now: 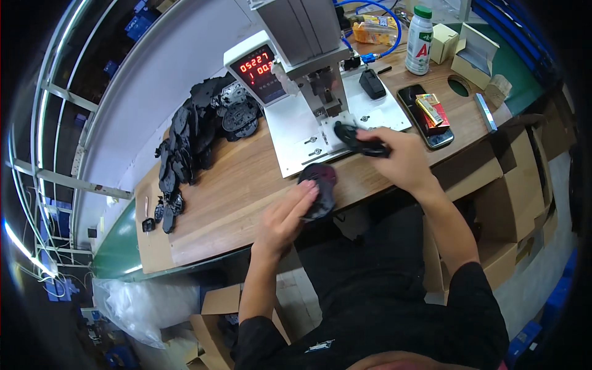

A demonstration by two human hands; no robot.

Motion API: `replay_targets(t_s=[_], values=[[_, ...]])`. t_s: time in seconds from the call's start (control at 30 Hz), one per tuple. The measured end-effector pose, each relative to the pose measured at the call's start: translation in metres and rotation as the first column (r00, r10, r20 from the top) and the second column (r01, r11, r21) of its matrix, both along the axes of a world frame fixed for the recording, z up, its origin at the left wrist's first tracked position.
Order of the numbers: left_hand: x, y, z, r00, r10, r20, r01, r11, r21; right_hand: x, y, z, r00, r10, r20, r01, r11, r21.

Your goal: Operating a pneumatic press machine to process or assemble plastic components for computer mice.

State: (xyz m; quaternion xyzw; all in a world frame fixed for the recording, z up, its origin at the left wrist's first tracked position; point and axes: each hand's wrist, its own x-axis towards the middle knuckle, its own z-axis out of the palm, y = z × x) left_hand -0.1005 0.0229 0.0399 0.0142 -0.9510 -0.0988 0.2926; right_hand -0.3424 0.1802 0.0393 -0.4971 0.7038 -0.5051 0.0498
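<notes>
My left hand (285, 217) holds a flat, dark, oval piece (322, 200) over the table's front edge, with the fingers laid along its side. In my right hand (399, 157) is a long black part with a rounded end (356, 138); blur hides its exact kind. That rounded end is at the front of the white base plate (287, 145), just below the head of a bench press (327, 92). Whether it touches the plate I cannot tell. A heap of thin black pieces (182, 145) lies to the left of the press.
A box with a red digital display (256, 68) stands beside the press. To the right are a phone (441, 139) with a small red box on it, a white bottle (419, 46) and an open carton (473, 58). Cardboard boxes (493, 203) stand below the table.
</notes>
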Motion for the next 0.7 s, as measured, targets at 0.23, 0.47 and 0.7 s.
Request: replay_targets(t_s=[0.23, 0.47, 0.7], values=[[-0.079, -0.029, 0.002, 0.967, -0.255, -0.013, 0.247, 0.946, -0.211, 0.020, 0.144, -0.056, 0.807, -0.457, 0.375, 0.467, 0.881, 0.067], [-0.100, -0.031, -0.011, 0.990, -0.133, -0.047, 0.124, 0.980, -0.155, 0.005, 0.323, -0.160, 0.419, -0.897, 0.142, 0.788, 0.437, 0.434], [-0.099, -0.023, -0.018, 0.997, -0.082, -0.008, 0.080, 0.982, -0.173, -0.018, 0.295, -0.199, 0.671, -0.740, -0.048, 0.641, 0.545, 0.540]])
